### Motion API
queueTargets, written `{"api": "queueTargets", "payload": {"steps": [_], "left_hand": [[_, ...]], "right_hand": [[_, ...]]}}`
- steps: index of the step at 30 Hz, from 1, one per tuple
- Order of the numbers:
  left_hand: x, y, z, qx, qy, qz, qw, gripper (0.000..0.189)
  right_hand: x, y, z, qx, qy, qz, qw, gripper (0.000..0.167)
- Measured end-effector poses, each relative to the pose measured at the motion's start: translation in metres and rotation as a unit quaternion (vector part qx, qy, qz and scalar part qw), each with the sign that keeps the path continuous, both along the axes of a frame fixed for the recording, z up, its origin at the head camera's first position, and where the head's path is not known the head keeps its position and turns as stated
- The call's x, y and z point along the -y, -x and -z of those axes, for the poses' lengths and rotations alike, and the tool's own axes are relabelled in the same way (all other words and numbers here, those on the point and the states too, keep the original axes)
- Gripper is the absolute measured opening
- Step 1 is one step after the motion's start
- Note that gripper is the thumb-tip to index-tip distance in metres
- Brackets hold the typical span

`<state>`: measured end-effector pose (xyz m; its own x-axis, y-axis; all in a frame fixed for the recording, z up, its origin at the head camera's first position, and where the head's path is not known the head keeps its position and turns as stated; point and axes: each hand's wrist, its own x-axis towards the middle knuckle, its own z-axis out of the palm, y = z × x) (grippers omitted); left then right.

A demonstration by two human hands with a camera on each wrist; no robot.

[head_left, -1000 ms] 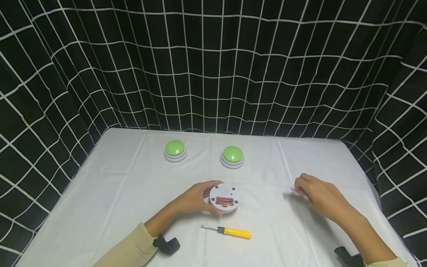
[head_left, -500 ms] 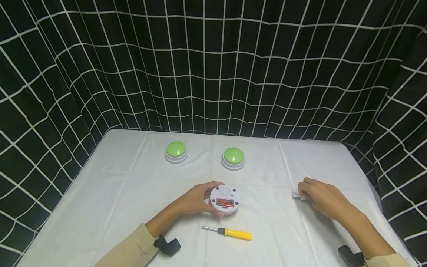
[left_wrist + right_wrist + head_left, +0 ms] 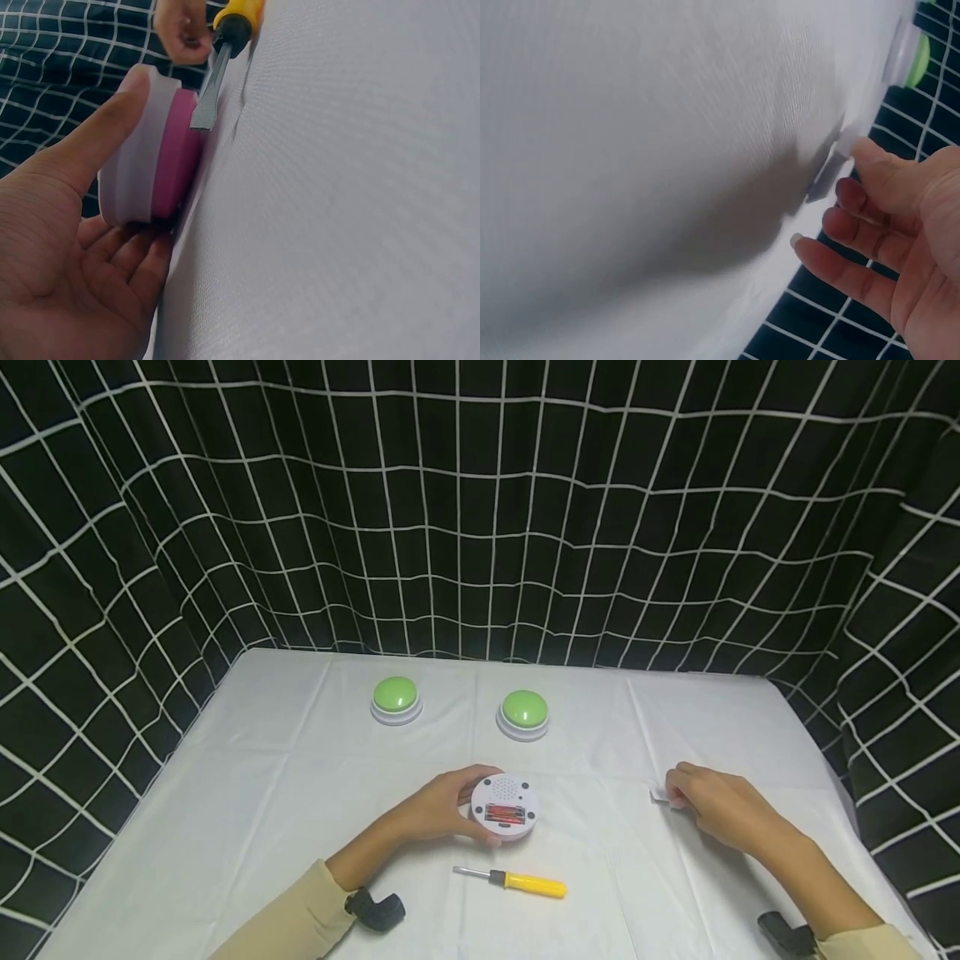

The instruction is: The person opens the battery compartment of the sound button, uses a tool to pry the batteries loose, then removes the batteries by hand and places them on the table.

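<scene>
My left hand (image 3: pixel 435 808) grips a round white buzzer button (image 3: pixel 506 789) by its left side, thumb and fingers around the rim. It is upside down, with speaker holes, dark feet and an open compartment holding red batteries (image 3: pixel 506 814) facing up. Its pink dome (image 3: pixel 177 154) points down in the left wrist view. My right hand (image 3: pixel 716 802), off to the right, pinches a small white battery cover (image 3: pixel 829 169) between thumb and index finger, close to the cloth. The fingertips partly hide it. A screwdriver (image 3: pixel 517 882) with a yellow handle lies just in front of the buzzer button.
Two more buzzer buttons with green domes, a left one (image 3: pixel 395 697) and a right one (image 3: pixel 523 714), stand upright toward the back. A white cloth (image 3: pixel 300 827) with creases covers the table. Black curtains (image 3: pixel 480 510) with a white grid surround the back and sides.
My right hand has shifted slightly right and nearer, then a little back left, with the battery cover turning into clearer view. My left hand and the buzzer button stay in place.
</scene>
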<state>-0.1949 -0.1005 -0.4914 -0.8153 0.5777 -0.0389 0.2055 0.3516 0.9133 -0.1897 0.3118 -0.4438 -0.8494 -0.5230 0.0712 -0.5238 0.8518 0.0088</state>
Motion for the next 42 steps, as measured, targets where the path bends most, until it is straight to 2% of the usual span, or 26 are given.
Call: {"api": "queueTargets", "payload": {"steps": [8,13,17,22,31,35,42], "left_hand": [[0.001,0.000,0.001,0.011,-0.010,-0.002,0.9999,0.095],[0.001,0.000,0.001,0.013,-0.008,-0.004,0.9999,0.096],[0.000,0.000,0.000,0.015,-0.011,-0.001,0.9998,0.095],[0.001,0.000,0.001,0.016,-0.016,0.001,0.9997,0.094],[0.002,0.000,0.001,-0.005,-0.003,0.004,1.0000,0.096],[0.002,0.000,0.001,-0.008,-0.001,0.007,0.9999,0.095],[0.002,0.001,0.001,0.006,-0.019,0.013,0.9997,0.092]], "right_hand": [[0.004,0.001,0.000,0.006,0.001,0.005,1.0000,0.024],[0.009,0.002,-0.007,0.012,0.017,0.012,0.9997,0.022],[0.021,-0.003,-0.015,0.004,0.040,0.006,0.9992,0.014],[0.043,-0.015,-0.026,-0.012,0.056,-0.022,0.9981,0.011],[0.090,-0.034,-0.036,-0.004,0.069,-0.068,0.9953,0.011],[0.109,-0.043,-0.038,0.009,0.072,-0.092,0.9931,0.006],[0.141,-0.055,-0.039,0.038,0.083,-0.145,0.9852,0.010]]}}
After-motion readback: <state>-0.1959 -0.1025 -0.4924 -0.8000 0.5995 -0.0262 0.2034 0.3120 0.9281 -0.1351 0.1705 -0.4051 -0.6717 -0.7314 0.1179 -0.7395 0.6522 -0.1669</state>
